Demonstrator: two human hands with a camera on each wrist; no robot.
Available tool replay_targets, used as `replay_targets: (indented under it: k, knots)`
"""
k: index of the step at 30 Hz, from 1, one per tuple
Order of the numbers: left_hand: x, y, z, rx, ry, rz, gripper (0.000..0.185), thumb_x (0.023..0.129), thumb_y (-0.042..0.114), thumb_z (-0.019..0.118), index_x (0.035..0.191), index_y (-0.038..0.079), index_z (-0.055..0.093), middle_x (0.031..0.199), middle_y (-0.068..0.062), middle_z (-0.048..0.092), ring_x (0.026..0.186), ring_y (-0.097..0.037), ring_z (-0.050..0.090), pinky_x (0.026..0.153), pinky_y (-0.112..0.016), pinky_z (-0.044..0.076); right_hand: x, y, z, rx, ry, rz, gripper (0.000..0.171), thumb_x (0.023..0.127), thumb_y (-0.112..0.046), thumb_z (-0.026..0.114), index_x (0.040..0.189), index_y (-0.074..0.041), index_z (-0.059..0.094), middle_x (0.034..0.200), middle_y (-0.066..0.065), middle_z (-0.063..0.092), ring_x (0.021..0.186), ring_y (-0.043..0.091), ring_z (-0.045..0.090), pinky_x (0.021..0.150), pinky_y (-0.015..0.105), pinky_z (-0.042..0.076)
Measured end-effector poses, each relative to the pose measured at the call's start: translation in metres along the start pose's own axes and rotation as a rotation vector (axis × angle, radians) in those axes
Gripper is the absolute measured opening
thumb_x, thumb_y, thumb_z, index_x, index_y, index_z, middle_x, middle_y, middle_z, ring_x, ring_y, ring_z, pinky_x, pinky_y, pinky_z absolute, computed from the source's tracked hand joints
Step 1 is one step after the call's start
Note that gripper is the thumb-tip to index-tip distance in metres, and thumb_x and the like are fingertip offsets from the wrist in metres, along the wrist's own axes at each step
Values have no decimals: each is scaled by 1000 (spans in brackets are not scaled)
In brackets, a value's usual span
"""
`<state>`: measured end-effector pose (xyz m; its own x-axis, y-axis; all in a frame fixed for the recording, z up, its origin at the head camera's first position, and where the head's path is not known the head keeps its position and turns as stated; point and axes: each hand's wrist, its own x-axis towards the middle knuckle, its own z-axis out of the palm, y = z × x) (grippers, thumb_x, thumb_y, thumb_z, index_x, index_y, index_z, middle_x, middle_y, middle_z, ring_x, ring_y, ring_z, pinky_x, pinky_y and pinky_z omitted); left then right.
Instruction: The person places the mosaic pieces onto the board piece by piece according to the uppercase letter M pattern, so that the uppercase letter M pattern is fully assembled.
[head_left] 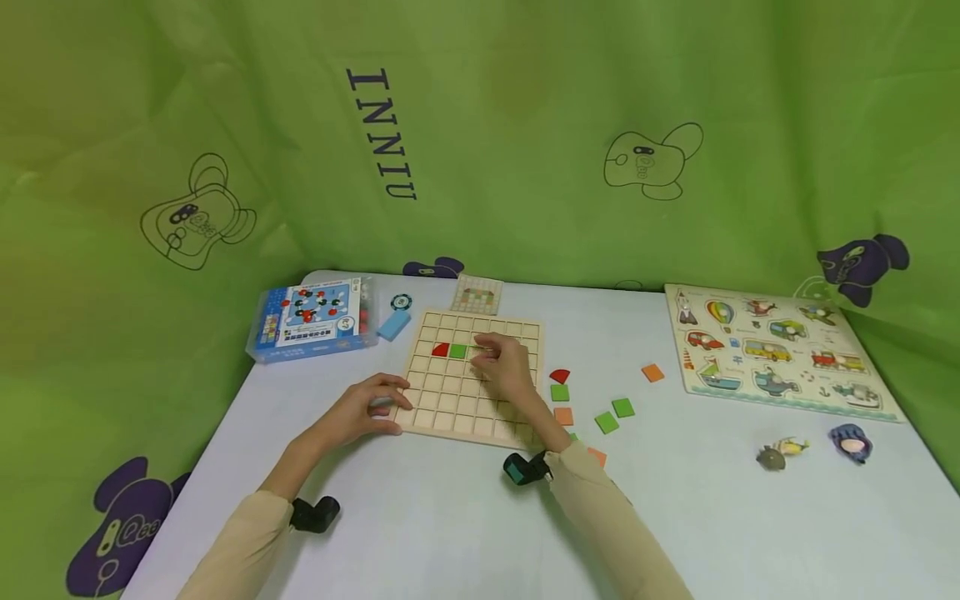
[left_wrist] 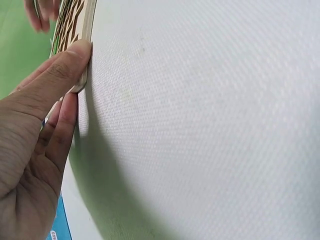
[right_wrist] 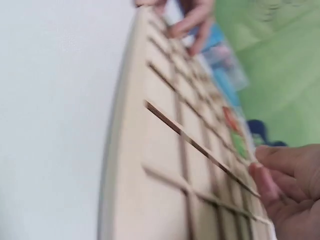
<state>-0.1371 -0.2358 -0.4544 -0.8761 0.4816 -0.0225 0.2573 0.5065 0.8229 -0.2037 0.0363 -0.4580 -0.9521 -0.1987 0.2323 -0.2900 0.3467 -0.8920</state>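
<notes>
Wooden grid board [head_left: 472, 379] lying flat on the white desk [head_left: 450, 517], just in front of the person, with a red quarter-round tile [head_left: 441, 350] and a green square tile [head_left: 457, 351] side by side in its second row. Right hand [head_left: 504, 362] resting over the board's middle, just right of the green tile, fingertips [right_wrist: 262, 172] bunched together at a cell; from the right wrist view, fingers curled close, whether pinching a piece cannot be told. Left hand [head_left: 371, 406] at the board's near-left corner, thumb [left_wrist: 60, 75] pressed flat against the board's edge [left_wrist: 86, 45], remaining fingers straight alongside, so a loose, open grip that only steadies.

Loose tiles scattered on the desk right of the board: a red quarter-round [head_left: 559, 376], a green square [head_left: 559, 392], an orange square [head_left: 563, 416], two more green squares [head_left: 614, 415], another orange square [head_left: 652, 372] farther out. Behind the board, a pattern card [head_left: 477, 295], a blue block [head_left: 393, 324] and a round token [head_left: 401, 302]. At far left, a clear box with a blue printed card [head_left: 315, 318]. At far right, well apart, a vehicle peg puzzle [head_left: 772, 350], with two small puzzle pieces [head_left: 780, 452] and a purple piece [head_left: 851, 442] lying nearer. Green printed cloth [head_left: 525, 125] hanging behind.
</notes>
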Motion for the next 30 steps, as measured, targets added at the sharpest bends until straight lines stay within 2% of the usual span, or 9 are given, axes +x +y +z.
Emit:
replay_targets:
  k: [4,7,11,13,15,18,21,26,30]
  knots:
    - [-1,1,0,-10,0,-4,29,75,2,79,103,3,70,134,-20,47,126,-40,42,92,-34,54,-19,5,-50,28,-58,10,28,83,10,68,111,10,65,107,25,66,90,35,67,79,34,59]
    - [-3,0,0,-4,0,-10,29,75,3,79,103,4,70,134,-19,47,126,-41,42,92,-33,54,-36,22,-98,16,-105,16,29,85,8,67,113,7,64,109,25,66,92,33,66,80,27,58]
    - [-7,-4,-1,23,15,-16,29,74,3,80,101,6,71,134,-19,48,126,-41,42,90,-34,55,-58,48,-157,7,-86,34,29,88,5,65,117,7,62,113,27,64,94,22,65,79,15,54]
    - [-9,-5,-2,28,24,-8,28,74,3,80,101,6,71,133,-19,48,126,-42,42,90,-35,55,-68,58,-179,-3,-79,38,30,88,6,64,118,8,61,113,28,63,93,14,64,78,12,52]
    - [-9,-7,-2,26,23,3,28,75,4,80,102,6,71,133,-20,48,126,-42,42,90,-35,55,-78,64,-194,-8,-108,49,31,88,6,64,118,8,61,113,28,62,91,9,62,76,11,52]
    - [-7,-9,-1,11,21,20,29,75,4,79,102,5,71,133,-20,48,125,-42,42,90,-34,55,-90,69,-204,-50,-194,48,33,85,6,67,117,7,62,110,25,64,88,6,61,72,13,53]
    - [-5,-10,0,5,26,25,29,75,5,80,103,6,71,133,-18,48,125,-41,42,90,-32,54,-98,72,-204,-88,-242,18,34,83,5,70,116,7,62,107,22,65,87,7,60,71,14,54]
    - [-3,-8,0,12,21,38,30,75,4,80,103,5,70,133,-19,48,125,-41,43,91,-33,54,-105,78,-199,-136,-182,-13,31,81,5,72,111,7,65,98,17,66,82,5,57,68,12,52]
    - [-1,-7,-1,-2,6,29,29,76,6,79,103,5,70,134,-19,47,126,-40,42,91,-34,54,-109,81,-198,-134,-135,-12,28,81,6,71,109,5,65,98,17,66,79,4,57,66,12,52]
